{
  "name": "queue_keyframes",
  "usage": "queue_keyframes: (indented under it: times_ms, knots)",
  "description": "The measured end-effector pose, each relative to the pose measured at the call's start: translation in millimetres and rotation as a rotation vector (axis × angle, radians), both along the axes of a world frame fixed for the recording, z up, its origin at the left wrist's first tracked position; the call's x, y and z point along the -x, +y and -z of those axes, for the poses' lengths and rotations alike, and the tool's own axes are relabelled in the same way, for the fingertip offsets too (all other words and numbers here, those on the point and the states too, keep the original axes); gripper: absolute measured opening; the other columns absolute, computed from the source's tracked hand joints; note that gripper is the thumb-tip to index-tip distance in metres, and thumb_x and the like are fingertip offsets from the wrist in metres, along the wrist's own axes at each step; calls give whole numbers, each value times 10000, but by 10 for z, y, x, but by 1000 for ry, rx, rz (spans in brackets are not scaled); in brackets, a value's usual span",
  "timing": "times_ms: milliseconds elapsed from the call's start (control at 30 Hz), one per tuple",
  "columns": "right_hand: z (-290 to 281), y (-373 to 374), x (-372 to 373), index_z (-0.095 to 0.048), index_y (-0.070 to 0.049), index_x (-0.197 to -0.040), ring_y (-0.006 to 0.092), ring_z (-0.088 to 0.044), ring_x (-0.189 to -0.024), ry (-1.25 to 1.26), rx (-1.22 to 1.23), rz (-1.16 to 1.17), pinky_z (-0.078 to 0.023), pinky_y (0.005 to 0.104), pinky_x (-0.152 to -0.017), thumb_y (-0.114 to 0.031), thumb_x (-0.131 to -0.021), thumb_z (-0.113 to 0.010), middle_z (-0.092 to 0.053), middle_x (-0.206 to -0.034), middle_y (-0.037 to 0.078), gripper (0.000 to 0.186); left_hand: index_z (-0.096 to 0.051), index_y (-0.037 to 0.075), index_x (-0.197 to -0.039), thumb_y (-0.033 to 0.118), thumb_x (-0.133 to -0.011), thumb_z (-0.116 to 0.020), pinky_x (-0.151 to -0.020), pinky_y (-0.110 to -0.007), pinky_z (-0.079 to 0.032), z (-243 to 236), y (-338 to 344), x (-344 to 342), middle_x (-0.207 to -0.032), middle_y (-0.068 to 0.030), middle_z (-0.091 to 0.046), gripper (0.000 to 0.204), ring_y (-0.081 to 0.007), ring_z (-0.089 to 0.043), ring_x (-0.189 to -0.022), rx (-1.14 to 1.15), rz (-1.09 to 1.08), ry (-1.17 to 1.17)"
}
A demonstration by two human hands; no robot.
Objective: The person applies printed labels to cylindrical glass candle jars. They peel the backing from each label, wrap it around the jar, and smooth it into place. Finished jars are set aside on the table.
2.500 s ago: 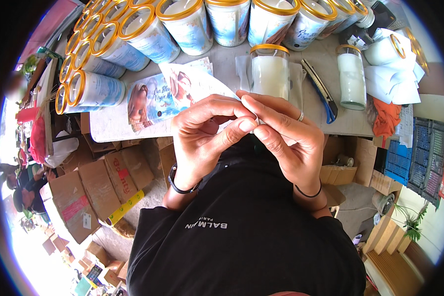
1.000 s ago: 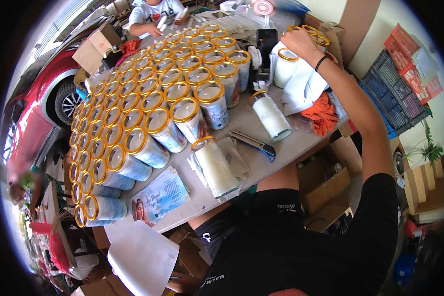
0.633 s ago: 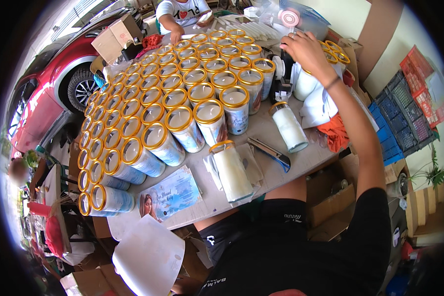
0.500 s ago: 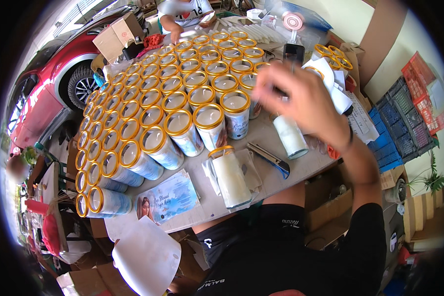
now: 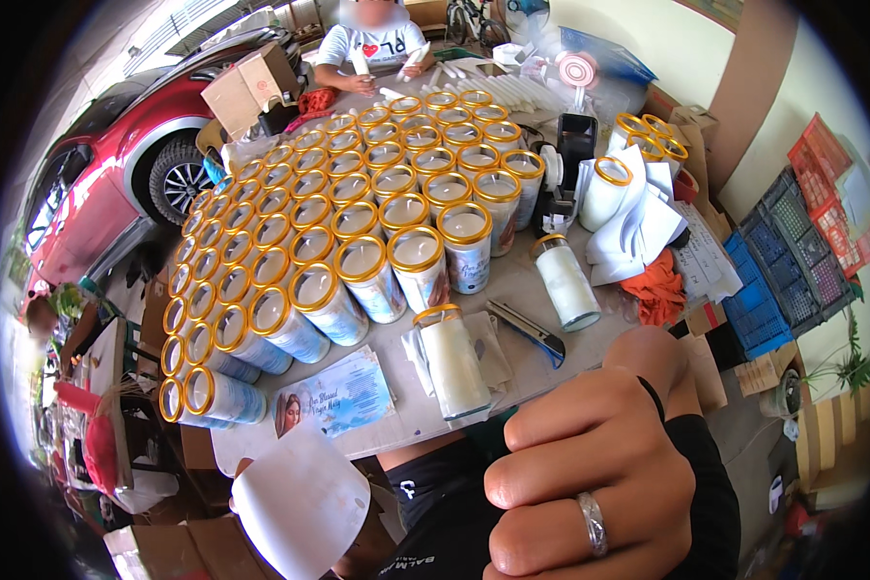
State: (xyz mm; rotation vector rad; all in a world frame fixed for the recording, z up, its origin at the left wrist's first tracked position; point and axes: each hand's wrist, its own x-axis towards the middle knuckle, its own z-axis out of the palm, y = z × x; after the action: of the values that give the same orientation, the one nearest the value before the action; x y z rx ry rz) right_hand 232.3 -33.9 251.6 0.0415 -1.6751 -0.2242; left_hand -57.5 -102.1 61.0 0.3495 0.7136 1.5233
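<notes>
My left hand [image 5: 243, 468], mostly hidden, holds a curved white label sheet [image 5: 300, 507] below the table's near edge. My right hand [image 5: 590, 474], with a ring on it, is raised large in the lower right. Its fingers are curled in, and whatever may be inside them is hidden. A white candle in a glass jar [image 5: 453, 362] lies on pale papers at the near edge. Another unlabelled candle jar [image 5: 565, 282] lies farther right. Between the two rests a utility knife [image 5: 526, 331]. To the left, a blue printed label [image 5: 336, 391] lies flat.
Many labelled candle jars [image 5: 365, 256] with gold rims crowd the table. At right stand a black tape dispenser [image 5: 557, 198], white sheets [image 5: 628, 217] and an orange cloth [image 5: 655, 288]. Across the table a person [image 5: 372, 48] handles white candles. Stacked crates [image 5: 783, 232] stand at far right.
My right hand has come back from above the jars toward me, to the lower right. The left still holds the label sheet. The person opposite has drawn their hands back, a white candle upright in one.
</notes>
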Motion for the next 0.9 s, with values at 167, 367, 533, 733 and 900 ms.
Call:
queue_keyframes:
  times_ms: [167,367,533,733,900]
  knots:
    - [-34,-14,53,-533,-78,-618,106,-486,-461,1,-111,35,-325,211,-400,-249,-873,-788,-531,-612,11,398,-532,91,-963,404,-881,-647,-914,-473,-509,-142,-34,3,-1225,-226,-613,343,-306,-609,-1051,-81,7,-2]
    - [-13,-68,102,-541,-81,-616,118,-514,-479,15,-210,89,-363,218,-423,-249,-860,-788,-537,-618,9,385,-528,93,-978,412,-886,-645,-918,-478,-512,-288,-58,-16,-1233,-227,-612,352,-307,-611,-1062,-168,20,9]
    - [5,-263,151,-595,-103,-684,128,-534,-523,59,46,169,-416,237,-455,-214,-818,-820,-565,-674,7,285,-525,95,-991,418,-890,-643,-922,-481,-514,-392,-37,-107,-1241,-229,-612,359,-308,-612,-1071,-244,14,28]
    - [483,-309,-3,-686,-143,-963,268,-628,-829,-308,531,12,-532,323,-638,-110,-728,-884,-622,-1059,124,309,-515,97,-990,401,-902,-653,-948,-494,-513,-465,115,-526,-1260,-236,-607,345,-321,-607,-1110,-444,-221,289]
    - [977,-386,147,-704,-278,-1057,312,-665,-1053,-371,409,397,-596,354,-808,-47,-639,-866,-611,-1337,138,505,-496,41,-954,248,-942,-645,-1089,-586,-414,-474,191,-974,-1362,-337,-524,256,-425,-510,-1315,-596,-382,450]
